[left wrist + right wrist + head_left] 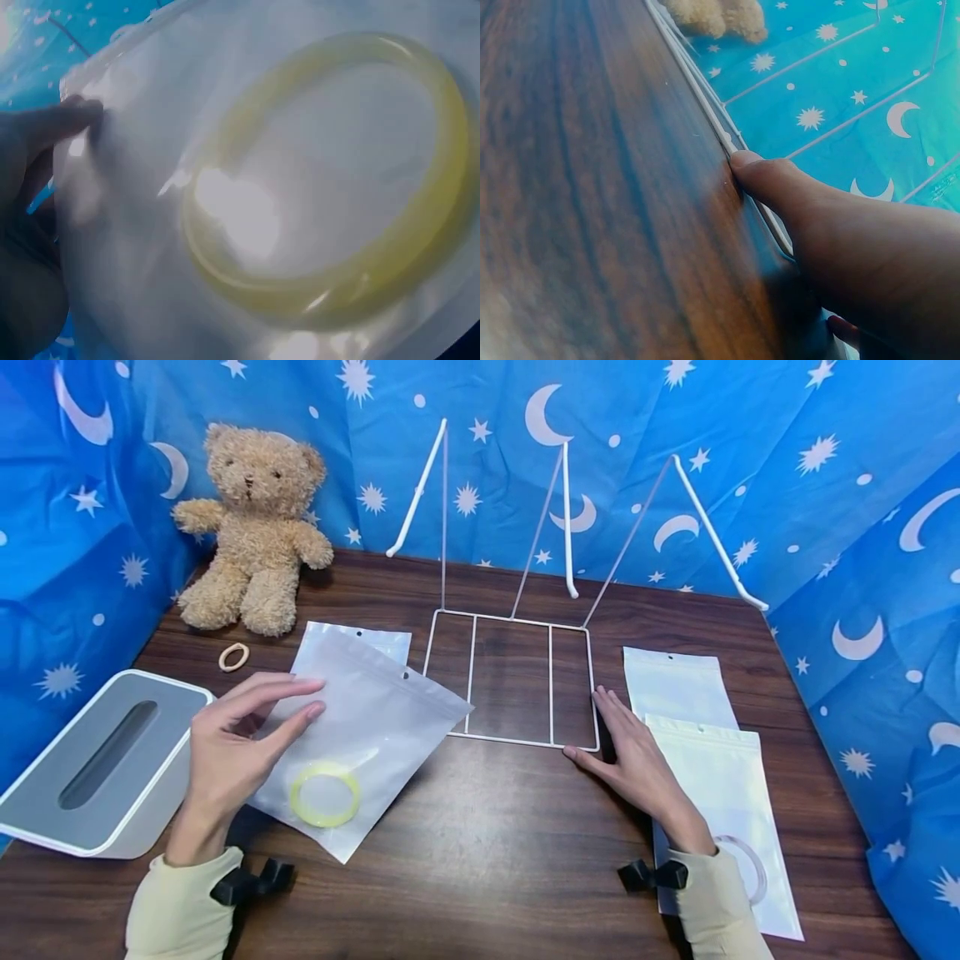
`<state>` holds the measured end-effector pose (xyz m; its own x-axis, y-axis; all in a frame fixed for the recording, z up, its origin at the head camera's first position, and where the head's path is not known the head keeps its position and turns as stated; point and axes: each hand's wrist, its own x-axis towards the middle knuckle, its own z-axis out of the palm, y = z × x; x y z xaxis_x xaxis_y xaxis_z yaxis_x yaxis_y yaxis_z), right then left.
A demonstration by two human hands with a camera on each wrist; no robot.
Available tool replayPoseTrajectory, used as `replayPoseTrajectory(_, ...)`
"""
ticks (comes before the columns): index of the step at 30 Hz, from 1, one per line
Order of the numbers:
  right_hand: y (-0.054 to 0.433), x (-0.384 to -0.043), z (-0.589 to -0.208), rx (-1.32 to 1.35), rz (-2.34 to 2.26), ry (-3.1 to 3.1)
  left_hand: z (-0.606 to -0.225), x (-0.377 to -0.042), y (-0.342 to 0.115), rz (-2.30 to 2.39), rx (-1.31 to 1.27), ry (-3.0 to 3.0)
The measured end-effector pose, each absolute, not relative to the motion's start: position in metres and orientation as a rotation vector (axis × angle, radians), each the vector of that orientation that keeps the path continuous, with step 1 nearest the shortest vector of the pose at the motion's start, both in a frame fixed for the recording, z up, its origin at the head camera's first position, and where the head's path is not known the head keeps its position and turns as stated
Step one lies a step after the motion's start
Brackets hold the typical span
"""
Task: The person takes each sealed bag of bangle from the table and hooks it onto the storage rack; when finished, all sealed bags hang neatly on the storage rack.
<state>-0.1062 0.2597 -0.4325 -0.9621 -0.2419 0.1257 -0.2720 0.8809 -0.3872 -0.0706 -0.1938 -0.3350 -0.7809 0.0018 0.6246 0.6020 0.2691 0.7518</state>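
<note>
My left hand (232,739) is at the left edge of a whitish zip bag (375,718), which it holds tilted over the tabletop. Thumb and index finger lie over its front, tips apart; the other fingers are mostly hidden. A yellow bangle (325,794) shows through the bag, large and close in the left wrist view. My right hand (633,756) rests at the near right corner of a white wire display rack (551,693). Its fingers lie straight along the side rail, and the thumb (772,176) touches the front rail.
Another bag (303,647) lies partly under the held one. Two more bags (671,685) overlap at right, the nearer holding a pale ring (757,868). A tissue box (172,760), a beige ring (234,657) and a teddy bear (258,535) stand left. Three raised rack arms (567,527) face forward.
</note>
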Motion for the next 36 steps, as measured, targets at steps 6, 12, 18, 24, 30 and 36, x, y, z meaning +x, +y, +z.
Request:
replayPoseTrajectory(6,0.260,-0.106,-0.432,0.418,0.632,-2.964,-0.325,-0.068,-0.186,-1.779,-0.631,-1.748)
replayPoseTrajectory(12,0.259,-0.104,-0.431,0.413,0.628,-2.966,-0.322,-0.065,-0.173,-1.934,-0.587,-1.513)
replayPoseTrajectory(18,0.260,-0.104,-0.430,0.415,0.639,-2.971,-0.322,-0.067,-0.155,-2.113,-0.503,-1.277)
replayPoseTrajectory(24,0.259,-0.104,-0.430,0.427,0.655,-2.964,-0.306,-0.076,-0.147,-2.121,-0.447,-1.187)
replayPoseTrajectory(30,0.262,-0.104,-0.431,0.436,0.667,-2.963,-0.297,-0.088,-0.144,-2.088,-0.463,-1.246)
replayPoseTrajectory(36,0.263,-0.105,-0.431,0.443,0.678,-2.959,-0.299,-0.098,-0.144,-2.094,-0.427,-1.249)
